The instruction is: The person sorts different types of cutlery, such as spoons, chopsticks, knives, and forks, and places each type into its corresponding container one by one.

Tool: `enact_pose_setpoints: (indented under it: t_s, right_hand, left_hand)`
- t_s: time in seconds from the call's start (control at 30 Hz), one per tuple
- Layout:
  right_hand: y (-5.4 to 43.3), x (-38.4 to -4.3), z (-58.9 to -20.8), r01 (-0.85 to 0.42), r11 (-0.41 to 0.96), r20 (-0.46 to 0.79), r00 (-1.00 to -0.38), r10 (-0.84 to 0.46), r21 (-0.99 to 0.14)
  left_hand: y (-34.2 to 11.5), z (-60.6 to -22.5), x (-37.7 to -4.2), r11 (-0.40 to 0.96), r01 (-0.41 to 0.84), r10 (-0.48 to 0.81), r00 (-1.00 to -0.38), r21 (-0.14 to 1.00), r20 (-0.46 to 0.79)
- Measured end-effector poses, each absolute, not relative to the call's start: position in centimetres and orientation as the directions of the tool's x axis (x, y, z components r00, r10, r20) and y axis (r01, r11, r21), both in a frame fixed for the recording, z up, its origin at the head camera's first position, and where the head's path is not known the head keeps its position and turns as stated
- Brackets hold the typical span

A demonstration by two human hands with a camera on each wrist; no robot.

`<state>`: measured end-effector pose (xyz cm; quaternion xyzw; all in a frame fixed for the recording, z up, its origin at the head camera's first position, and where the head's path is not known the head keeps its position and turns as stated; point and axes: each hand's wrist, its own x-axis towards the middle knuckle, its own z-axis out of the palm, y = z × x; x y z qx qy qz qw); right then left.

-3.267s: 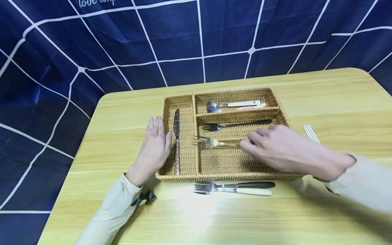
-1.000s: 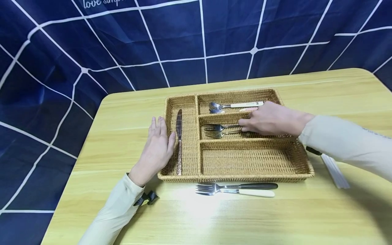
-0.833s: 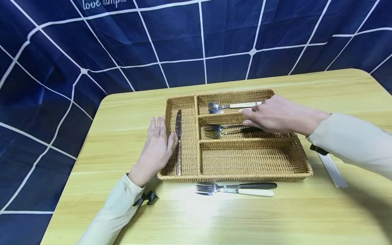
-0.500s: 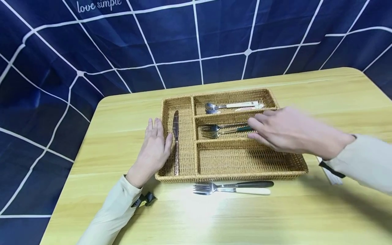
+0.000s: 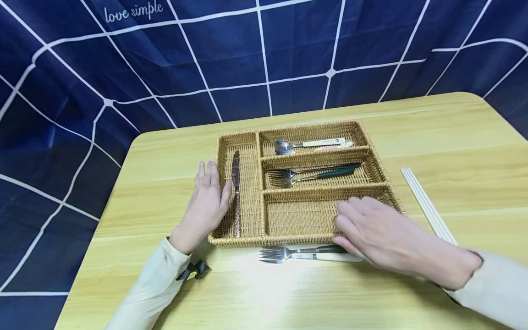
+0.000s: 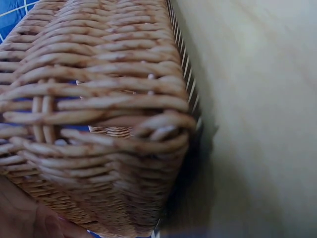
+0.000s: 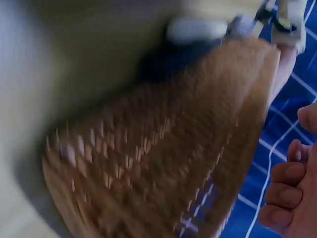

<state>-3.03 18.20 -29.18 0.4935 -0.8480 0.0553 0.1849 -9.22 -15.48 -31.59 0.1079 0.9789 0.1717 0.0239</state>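
Note:
A wicker cutlery tray (image 5: 305, 239) sits on the table. My left hand (image 5: 202, 206) rests along its left side, fingers straight. Above the front right part of the tray is my right hand (image 5: 379, 233), holding nothing, its fingers (image 7: 287, 196) loosely bent in the right wrist view. Just below its thumb, in front of the tray, lie a black-handled fork (image 5: 326, 249) and a white-handled fork (image 5: 336, 257), their handle ends partly hidden. The middle compartment holds a green-handled fork (image 5: 336, 173) beside a dark fork (image 5: 307, 170).
A knife (image 5: 236, 183) lies in the tray's left compartment. In the back compartment are a white-handled spoon (image 5: 321, 142) and another piece with a pale pink handle (image 5: 330, 147). White chopsticks (image 5: 429, 206) lie right of the tray. Blue cloth (image 5: 231, 59) hangs behind the table.
The green-handled fork, earlier held in my right hand, now lies in the middle compartment. My right hand has let go and moved toward the tray's front edge. The left hand has stayed in place.

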Motion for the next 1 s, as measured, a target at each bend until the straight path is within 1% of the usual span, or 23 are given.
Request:
enact_pose_setpoints:
  t_s: [0.2,0.33,0.43,0.6,0.73,1.0]
  right_hand:
    - [17.5,-1.1,-30.9,-0.872,0.48,0.38,-0.415,-0.827,0.092]
    - [17.1,0.1,-31.9,-0.875,0.476,0.386,-0.41,-0.826,0.091]
    - [16.8,0.9,-32.6,-0.874,0.481,0.375,-0.425,-0.824,0.066]
    - [16.6,1.5,-33.6,-0.853,0.52,0.341,-0.478,-0.809,0.037]
    - [16.6,1.5,-34.1,-0.831,0.551,0.335,-0.5,-0.798,0.073]
    - [16.8,1.4,-34.5,-0.814,0.554,0.271,-0.502,-0.821,0.171]
  left_hand:
    - [-15.5,-31.7,-9.2,0.916,0.209,0.223,-0.975,0.343,-0.003]
    - [-15.5,-31.7,-9.3,0.913,0.215,0.227,-0.974,0.347,0.006]
    - [-15.5,-31.7,-9.3,0.913,0.212,0.225,-0.974,0.348,0.005]
    - [-15.5,-31.7,-9.2,0.914,0.211,0.222,-0.975,0.347,0.007]
    - [-15.5,-31.7,-9.2,0.913,0.212,0.221,-0.975,0.349,0.013]
    - [-15.5,-31.8,-9.2,0.915,0.216,0.224,-0.974,0.342,0.015]
